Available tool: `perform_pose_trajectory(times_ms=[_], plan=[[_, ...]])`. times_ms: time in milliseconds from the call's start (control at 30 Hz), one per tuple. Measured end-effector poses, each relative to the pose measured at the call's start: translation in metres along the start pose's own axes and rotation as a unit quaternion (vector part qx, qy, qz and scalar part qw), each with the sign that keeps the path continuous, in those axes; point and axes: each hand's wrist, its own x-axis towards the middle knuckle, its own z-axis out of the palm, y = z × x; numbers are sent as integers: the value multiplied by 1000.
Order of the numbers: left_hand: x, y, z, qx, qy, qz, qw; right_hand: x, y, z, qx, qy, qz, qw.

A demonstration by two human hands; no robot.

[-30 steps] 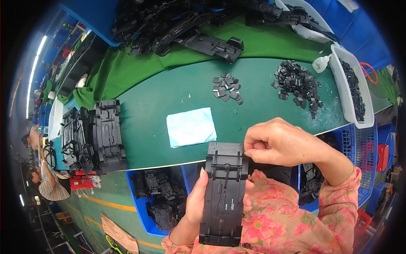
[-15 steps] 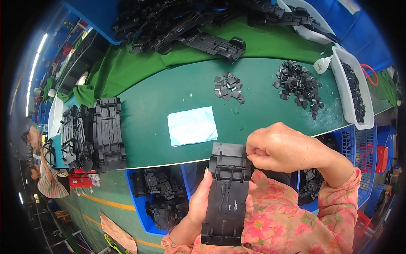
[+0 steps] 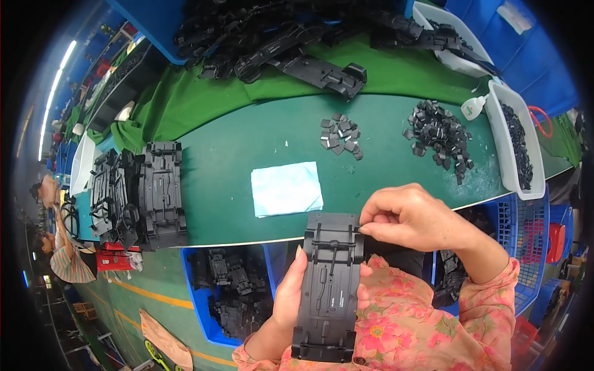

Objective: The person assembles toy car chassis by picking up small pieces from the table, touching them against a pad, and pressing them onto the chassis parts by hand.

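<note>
A long black plastic chassis, like the underside of a toy vehicle, is held upright in front of my body. My left hand grips it from below, with the thumb along its left side and fingertips showing at the right edge. At the chassis's upper right corner, my right hand is closed in a pinch of thumb and forefinger. Whatever lies between those fingertips is too small or hidden to make out. Beyond the chassis, a folded pale blue sheet lies on the green table.
Small black plastic pieces form a little pile and a bigger heap. A white squeeze bottle stands beside a white bin. More chassis stand at left; others pile up at the back. Blue crates sit below the table edge.
The view has shifted slightly, so the table appears lower. My right finger and thumb have bent into a rounder pinch at the chassis corner. My left hand keeps its grip.
</note>
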Motion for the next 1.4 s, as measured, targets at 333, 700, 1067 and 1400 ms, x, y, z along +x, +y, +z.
perform_pose_trajectory(times_ms=[333, 700, 1067, 1400], plan=[[-6, 1, 8, 44, 41, 36, 998, 3, 6, -11, 73, 106, -3, 992], [-13, 14, 3, 94, 81, 64, 990, 66, 25, -19, -196, 146, -69, 967], [-25, 26, -12, 52, 15, 96, 994, 71, 12, -28, -118, 134, -8, 984], [-31, 25, -5, 33, 34, 184, 982, 67, 13, -30, 400, 38, 103, 910]])
